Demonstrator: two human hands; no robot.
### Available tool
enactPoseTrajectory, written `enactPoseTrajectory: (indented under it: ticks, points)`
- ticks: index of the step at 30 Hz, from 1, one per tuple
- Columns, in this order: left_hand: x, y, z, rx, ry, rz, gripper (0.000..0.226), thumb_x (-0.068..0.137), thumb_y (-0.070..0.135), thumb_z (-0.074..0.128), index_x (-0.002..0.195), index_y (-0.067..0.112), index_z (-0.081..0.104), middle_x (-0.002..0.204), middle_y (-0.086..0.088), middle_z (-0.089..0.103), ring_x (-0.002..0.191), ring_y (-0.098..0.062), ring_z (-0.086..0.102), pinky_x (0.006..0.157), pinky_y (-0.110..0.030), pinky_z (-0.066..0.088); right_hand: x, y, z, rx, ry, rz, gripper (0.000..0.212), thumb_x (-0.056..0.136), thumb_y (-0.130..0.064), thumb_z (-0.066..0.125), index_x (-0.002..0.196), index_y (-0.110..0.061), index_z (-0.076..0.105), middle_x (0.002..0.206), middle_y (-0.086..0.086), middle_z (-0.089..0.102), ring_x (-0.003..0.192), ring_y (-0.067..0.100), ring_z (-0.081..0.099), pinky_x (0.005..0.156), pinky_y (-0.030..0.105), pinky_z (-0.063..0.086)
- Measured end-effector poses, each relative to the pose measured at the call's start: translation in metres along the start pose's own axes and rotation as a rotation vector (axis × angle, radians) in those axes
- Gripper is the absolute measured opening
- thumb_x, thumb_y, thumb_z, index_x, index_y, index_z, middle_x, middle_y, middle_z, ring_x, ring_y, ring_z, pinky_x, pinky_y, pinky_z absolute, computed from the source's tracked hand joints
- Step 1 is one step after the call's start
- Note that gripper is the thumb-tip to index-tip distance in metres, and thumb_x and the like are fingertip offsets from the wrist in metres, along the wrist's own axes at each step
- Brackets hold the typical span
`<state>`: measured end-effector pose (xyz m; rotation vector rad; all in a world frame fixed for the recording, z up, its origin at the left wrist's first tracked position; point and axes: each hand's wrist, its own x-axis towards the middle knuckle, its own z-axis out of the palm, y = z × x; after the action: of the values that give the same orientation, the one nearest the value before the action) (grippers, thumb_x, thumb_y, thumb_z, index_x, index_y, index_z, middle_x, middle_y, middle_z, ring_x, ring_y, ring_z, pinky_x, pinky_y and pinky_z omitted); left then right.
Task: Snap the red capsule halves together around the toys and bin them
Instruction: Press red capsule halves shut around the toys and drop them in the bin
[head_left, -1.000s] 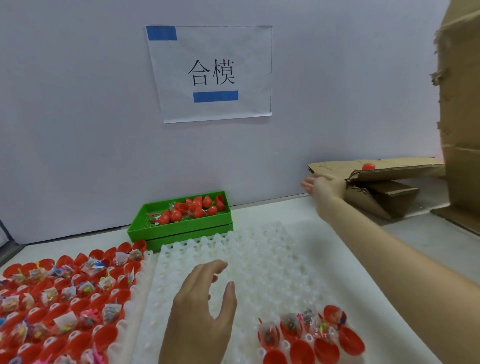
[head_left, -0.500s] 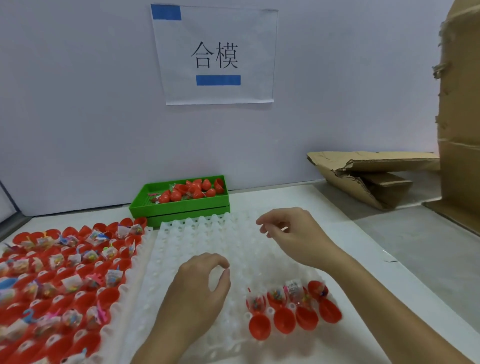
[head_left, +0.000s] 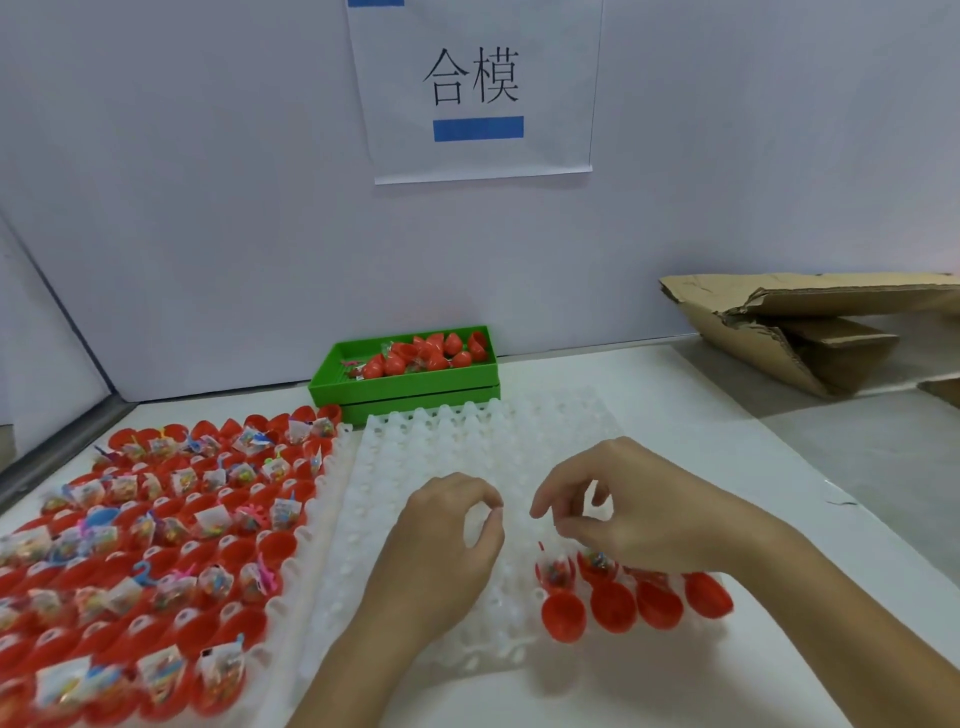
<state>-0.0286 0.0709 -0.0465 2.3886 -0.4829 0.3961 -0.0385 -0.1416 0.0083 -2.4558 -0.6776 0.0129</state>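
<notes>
A white counter (head_left: 649, 415) fills the lower frame and ends at a pale wall, where a paper sign (head_left: 475, 88) with two black characters and a blue bar hangs at upper centre. Flattened cardboard (head_left: 789, 327) lies at the right edge, on a greyer stretch of surface. Against the wall at centre sits a green bin (head_left: 405, 387) holding closed red capsules. At lower left, a tray of open red capsule halves (head_left: 156, 545) with bagged toys runs off the left and bottom edges. Beside it, at centre, lies a white moulded tray (head_left: 457, 447), mostly bare, with a short row of red capsule halves (head_left: 628, 597) and toys at its lower right corner. The left hand (head_left: 441, 545) hovers over the white tray, fingers curled loosely, holding nothing. The right hand (head_left: 639, 509) hangs just above the short row, fingertips bent down toward the toys; whether it pinches one cannot be told. Bare counter shows between the white tray and the cardboard.
</notes>
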Motion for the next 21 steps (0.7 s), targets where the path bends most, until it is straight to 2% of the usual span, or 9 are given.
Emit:
enactPoseTrajectory:
  ticks: [3,6,9,15,21]
  points:
    - [0.000,-0.001,0.000,-0.003,0.000,-0.003,0.013,0.095,0.030,0.057,0.101,0.031,0.069,0.103,0.022,0.064,0.103,0.002,0.055,0.091,-0.024,0.050,-0.001,-0.001,0.003,-0.030,-0.081,0.011,0.033,0.088,-0.021,0.063,0.108,-0.048,0.064,0.093,-0.025,0.063,0.099,-0.009,0.053,0.079,0.014,0.045]
    - [0.000,0.000,0.000,0.000,-0.002,0.004,0.014,0.095,0.028,0.057,0.100,0.029,0.070,0.102,0.020,0.064,0.102,0.001,0.055,0.089,-0.024,0.050,-0.004,-0.005,0.004,-0.038,-0.172,0.029,0.043,0.087,-0.027,0.060,0.115,-0.059,0.053,0.101,-0.029,0.059,0.107,-0.011,0.049,0.088,0.020,0.046]
    - [0.000,0.000,-0.001,-0.003,-0.003,0.003,0.013,0.094,0.026,0.058,0.098,0.027,0.071,0.101,0.018,0.066,0.100,-0.001,0.056,0.087,-0.023,0.049,-0.005,-0.010,0.003,-0.041,-0.223,0.031,0.046,0.088,-0.034,0.060,0.119,-0.065,0.046,0.103,-0.030,0.057,0.107,-0.013,0.049,0.084,0.018,0.045]
    - [0.000,0.000,0.000,-0.002,0.003,0.009,0.012,0.094,0.025,0.059,0.096,0.026,0.071,0.100,0.016,0.067,0.097,-0.001,0.057,0.083,-0.022,0.049,-0.007,-0.015,0.002,-0.076,-0.258,0.047,0.056,0.083,-0.029,0.062,0.119,-0.067,0.043,0.105,-0.031,0.058,0.093,0.002,0.063,0.075,0.022,0.053]
    - [0.001,0.001,0.000,0.015,0.002,0.011,0.014,0.094,0.025,0.059,0.099,0.026,0.071,0.102,0.014,0.068,0.098,-0.002,0.057,0.083,-0.022,0.049,-0.005,-0.014,0.004,-0.109,-0.255,0.043,0.057,0.084,-0.033,0.066,0.122,-0.066,0.040,0.106,-0.031,0.056,0.097,0.002,0.060,0.080,0.023,0.051]
